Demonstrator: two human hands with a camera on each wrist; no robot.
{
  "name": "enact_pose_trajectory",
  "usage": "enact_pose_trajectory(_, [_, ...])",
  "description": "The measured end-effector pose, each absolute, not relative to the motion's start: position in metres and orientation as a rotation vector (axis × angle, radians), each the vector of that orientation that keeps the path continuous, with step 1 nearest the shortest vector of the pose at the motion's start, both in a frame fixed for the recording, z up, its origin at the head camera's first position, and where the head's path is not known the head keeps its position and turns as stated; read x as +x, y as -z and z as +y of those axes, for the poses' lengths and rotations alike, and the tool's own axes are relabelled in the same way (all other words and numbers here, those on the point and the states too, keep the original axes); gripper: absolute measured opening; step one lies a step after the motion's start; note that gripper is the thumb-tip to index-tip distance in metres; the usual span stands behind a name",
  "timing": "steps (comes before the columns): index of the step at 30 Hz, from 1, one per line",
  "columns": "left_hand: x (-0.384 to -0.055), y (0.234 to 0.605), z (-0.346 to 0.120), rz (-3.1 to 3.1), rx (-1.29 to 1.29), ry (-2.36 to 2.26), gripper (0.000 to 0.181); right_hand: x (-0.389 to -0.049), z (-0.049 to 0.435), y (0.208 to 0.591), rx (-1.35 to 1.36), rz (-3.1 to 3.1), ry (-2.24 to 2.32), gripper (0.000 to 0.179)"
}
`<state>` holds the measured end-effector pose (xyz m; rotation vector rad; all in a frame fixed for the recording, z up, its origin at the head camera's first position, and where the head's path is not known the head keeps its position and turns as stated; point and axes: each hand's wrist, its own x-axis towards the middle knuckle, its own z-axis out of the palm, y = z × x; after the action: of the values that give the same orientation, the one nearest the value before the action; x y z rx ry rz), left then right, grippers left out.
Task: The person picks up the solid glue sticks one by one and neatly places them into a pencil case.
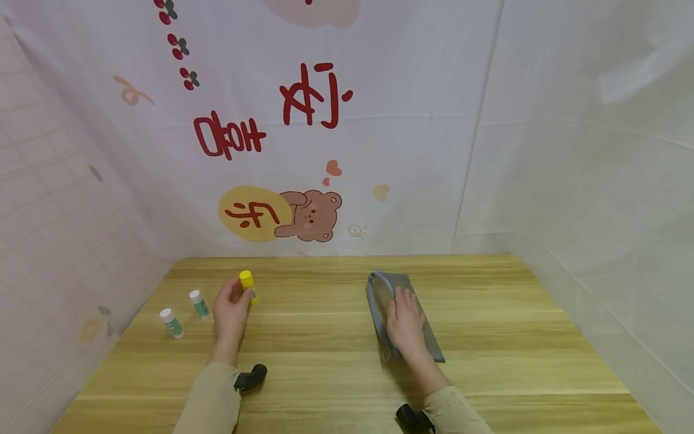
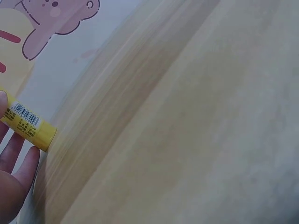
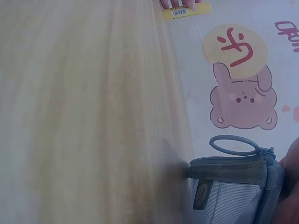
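Observation:
Between its thumb and fingers, my left hand (image 1: 230, 310) pinches a yellow glue stick (image 1: 247, 281). The stick is roughly upright; its lower end is at or close to the tabletop. A printed label with a barcode shows on the glue stick (image 2: 27, 120) in the left wrist view. On the right, my right hand (image 1: 405, 322) rests with extended fingers on a grey mesh zipper pouch (image 1: 434, 346). The pouch lies on the table, its blue-grey zipper edge toward the left. In the right wrist view, the pouch (image 3: 229, 196) shows a zipper pull ring (image 3: 233, 145) and a small dark tag.
Two white-capped glue sticks with green labels stand left of my left hand, one nearer (image 1: 172, 323) and one farther (image 1: 199, 304). The wooden table (image 1: 314, 361) meets a printed white cloth (image 1: 412, 150) at the back and cloth walls at both sides.

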<state>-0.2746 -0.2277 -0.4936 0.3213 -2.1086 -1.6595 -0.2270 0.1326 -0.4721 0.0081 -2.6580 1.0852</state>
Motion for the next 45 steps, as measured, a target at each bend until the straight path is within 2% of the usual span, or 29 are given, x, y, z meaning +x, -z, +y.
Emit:
enact_pose_trajectory(22, [-0.272, 0.497, -0.217, -2.125, 0.240, 1.675, 0.039, -0.228, 0.133, 0.476, 0.015, -2.642, -1.145, 0.045])
enact_pose_trajectory(45, [-0.271, 0.492, -0.184, -2.047, 0.143, 1.743, 0.036, -0.228, 0.132, 0.476, 0.012, -2.632, -1.147, 0.045])
